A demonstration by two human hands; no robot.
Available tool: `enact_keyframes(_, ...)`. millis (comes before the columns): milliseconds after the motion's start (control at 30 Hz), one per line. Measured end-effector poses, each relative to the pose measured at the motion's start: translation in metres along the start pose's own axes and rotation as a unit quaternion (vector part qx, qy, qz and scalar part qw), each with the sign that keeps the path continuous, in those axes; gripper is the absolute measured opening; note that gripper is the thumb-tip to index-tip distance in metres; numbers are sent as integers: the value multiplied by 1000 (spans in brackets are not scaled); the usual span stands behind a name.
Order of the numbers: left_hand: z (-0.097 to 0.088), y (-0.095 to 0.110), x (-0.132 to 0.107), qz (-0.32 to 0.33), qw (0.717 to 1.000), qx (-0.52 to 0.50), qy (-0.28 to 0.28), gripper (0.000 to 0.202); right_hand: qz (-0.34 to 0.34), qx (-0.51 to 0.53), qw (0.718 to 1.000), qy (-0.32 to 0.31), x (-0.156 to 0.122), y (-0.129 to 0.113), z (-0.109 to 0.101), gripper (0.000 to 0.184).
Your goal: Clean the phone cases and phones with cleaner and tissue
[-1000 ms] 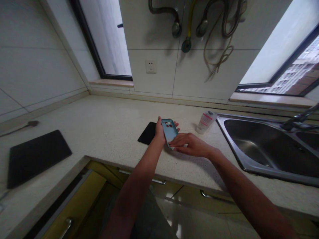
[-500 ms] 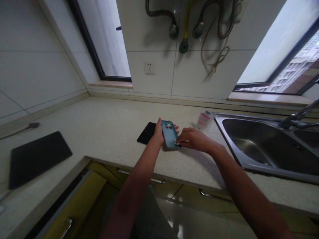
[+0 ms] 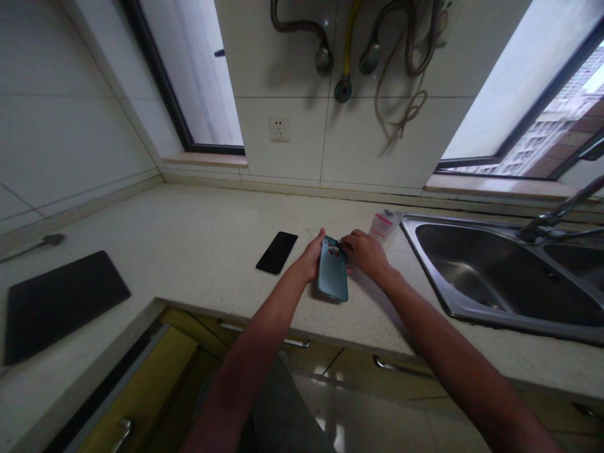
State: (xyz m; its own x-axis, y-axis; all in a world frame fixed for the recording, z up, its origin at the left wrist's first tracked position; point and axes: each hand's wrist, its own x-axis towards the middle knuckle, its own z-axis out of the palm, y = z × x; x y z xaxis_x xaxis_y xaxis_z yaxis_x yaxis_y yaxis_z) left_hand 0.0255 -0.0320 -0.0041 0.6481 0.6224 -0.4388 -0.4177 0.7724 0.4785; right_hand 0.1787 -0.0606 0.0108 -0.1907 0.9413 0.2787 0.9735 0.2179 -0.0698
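My left hand [image 3: 311, 257] is wrapped around the left side of a light blue phone case [image 3: 333, 277], its hollow inside facing up and its camera cutouts at the far end. At the case's upper right corner, beside the cutouts, the fingers of my right hand [image 3: 362, 248] are pinched together. Whatever they hold is hidden in this view. A black smartphone [image 3: 277, 252] lies flat on the counter, left of my left hand and apart from it.
A clear plastic packet with red marks [image 3: 383, 224] sits behind my right hand, beside the steel sink [image 3: 427, 277] and faucet [image 3: 542, 226]. A dark flat panel [image 3: 66, 302] lies on the left of the pale counter [image 3: 207, 233]. The counter's front edge runs below my forearms.
My right hand has moved from the near end of the phone case up to its far right corner. The case has shifted slightly right and nearer, uncovering the whole smartphone.
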Motion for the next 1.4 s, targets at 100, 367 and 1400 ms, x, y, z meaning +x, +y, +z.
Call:
enact_keyframes(100, 0, -1, 1, 1, 1000, -7, -5, 51, -4, 15, 1000, 10, 0, -1, 5, 26)
enact_keyframes(367, 1, -3, 3, 4, 1000, 20, -10, 50, -47, 57, 993, 97, -4, -8, 14, 24)
enact_keyframes(1400, -8, 7, 8, 159, 985, -15, 63, 75, -227, 428, 844, -231, -21, -22, -12, 18)
